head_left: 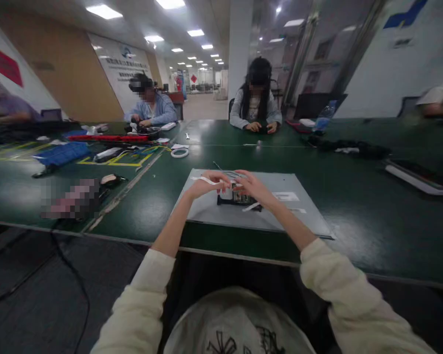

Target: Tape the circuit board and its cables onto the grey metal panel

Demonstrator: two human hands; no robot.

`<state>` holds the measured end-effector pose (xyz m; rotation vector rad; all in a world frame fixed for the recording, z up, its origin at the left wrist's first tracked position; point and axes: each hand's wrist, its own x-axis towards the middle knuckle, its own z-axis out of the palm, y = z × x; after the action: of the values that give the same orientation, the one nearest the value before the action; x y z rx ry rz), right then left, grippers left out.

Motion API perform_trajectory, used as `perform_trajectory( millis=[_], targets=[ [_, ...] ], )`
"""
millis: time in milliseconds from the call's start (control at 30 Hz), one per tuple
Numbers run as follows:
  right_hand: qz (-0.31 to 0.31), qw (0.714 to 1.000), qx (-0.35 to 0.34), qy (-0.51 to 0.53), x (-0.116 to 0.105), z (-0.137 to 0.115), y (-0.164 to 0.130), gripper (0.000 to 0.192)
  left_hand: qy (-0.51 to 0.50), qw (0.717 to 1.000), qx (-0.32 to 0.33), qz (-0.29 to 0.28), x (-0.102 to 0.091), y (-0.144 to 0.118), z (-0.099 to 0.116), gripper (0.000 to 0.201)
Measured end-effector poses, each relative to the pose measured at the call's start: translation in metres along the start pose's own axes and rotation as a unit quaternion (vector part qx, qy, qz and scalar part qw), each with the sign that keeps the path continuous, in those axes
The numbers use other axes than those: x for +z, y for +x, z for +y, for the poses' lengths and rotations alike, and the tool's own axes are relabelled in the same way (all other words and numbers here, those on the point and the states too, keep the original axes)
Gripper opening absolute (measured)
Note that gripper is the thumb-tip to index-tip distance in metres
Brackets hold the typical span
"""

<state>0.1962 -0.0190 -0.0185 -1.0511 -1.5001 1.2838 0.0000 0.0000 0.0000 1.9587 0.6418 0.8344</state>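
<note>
My left hand (209, 185) is closed, its fingertips pinching a thin white strip (206, 180) that runs back over the hand. Facing it, my right hand (255, 188) has its fingers bent in over a small dark-framed device (239, 197); whether they grip a part of it is hidden. Inside the frame a white block and metallic parts show, too small to name. Another white strip (251, 207) sticks out at the device's front right. All this lies on a grey board (203, 214). Behind the fingers a grey cable (232, 173) curves over the board.
White labels (286, 196) lie on the board's right side. To the left are a blue tray (63, 155), a white tape roll (179, 153) and a blurred pink item (74, 199). A laptop-like slab (423, 177) rests far right. Two people work across the green table (369, 221).
</note>
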Motion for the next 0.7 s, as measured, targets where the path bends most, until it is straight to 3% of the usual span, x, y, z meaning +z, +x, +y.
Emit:
perform_trajectory(
  millis=[167, 433, 567, 700],
  targets=[
    [-0.024, 0.999, -0.019, -0.023, -0.011, 0.003, -0.006, 0.029, -0.010, 0.999, -0.033, 0.026, 0.003, 0.003, -0.003, 0.033],
    [-0.067, 0.994, -0.084, -0.026, 0.003, 0.006, -0.016, 0.042, 0.010, 0.996, -0.034, 0.085, 0.000, 0.009, -0.019, 0.029],
    [-0.032, 0.990, -0.122, -0.060, 0.011, 0.012, -0.015, 0.031, 0.028, 0.991, -0.052, 0.122, -0.002, 0.009, -0.020, 0.032],
    [0.035, 0.982, -0.153, -0.107, 0.009, 0.015, -0.013, 0.027, 0.062, 0.989, -0.089, 0.105, -0.002, 0.008, -0.021, 0.036]
  ],
)
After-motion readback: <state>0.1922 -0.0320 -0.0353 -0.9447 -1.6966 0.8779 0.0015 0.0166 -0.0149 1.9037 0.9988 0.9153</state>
